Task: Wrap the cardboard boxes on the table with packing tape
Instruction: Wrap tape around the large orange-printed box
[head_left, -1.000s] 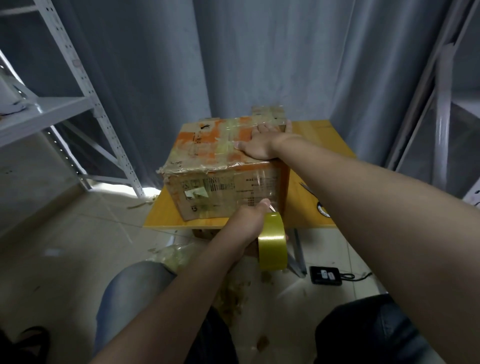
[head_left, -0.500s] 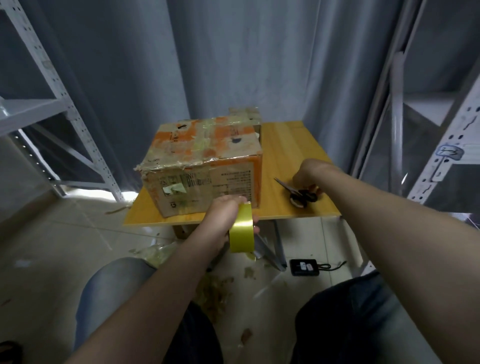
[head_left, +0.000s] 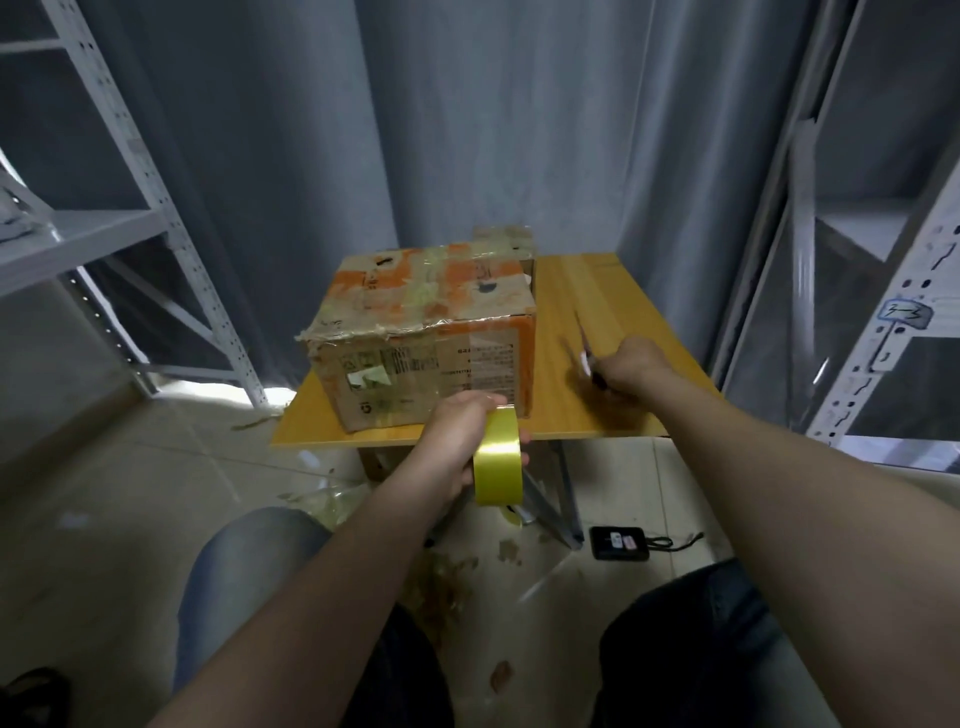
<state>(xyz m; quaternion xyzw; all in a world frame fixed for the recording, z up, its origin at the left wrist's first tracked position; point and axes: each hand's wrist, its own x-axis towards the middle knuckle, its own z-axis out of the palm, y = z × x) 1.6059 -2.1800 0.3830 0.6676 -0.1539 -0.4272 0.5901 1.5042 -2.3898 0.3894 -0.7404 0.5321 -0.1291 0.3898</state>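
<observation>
Table (head_left: 623, 301): centre of frame, wooden top, carrying the cardboard box (head_left: 426, 332) on its left half. Box upright, top and near face already layered with tape. Smaller box (head_left: 503, 236) directly behind it; touching or only close, cannot tell.

Left hand (head_left: 457, 441): lower centre, at the table's near edge, clamped on the tape roll (head_left: 497, 457). Roll held on edge just in front of the box's near face. Possibly joined to that face by a clear strip; glare leaves this uncertain.

Right hand (head_left: 631, 364): centre right, over bare table top, well apart from the left hand. Curled round the dark handle of the scissors (head_left: 586, 345); blades blurred, pointing up-frame.

Changed within the last second: right hand off the box top, where pressed flat, across to the scissors, now lifted clear of the table. Roll kept in much the same place.

Meaning for the task: strip judged laid and smoothed; cutting it from the roll judged next. Keep the strip taut during the cut, or the loose end may fold onto itself.
</observation>
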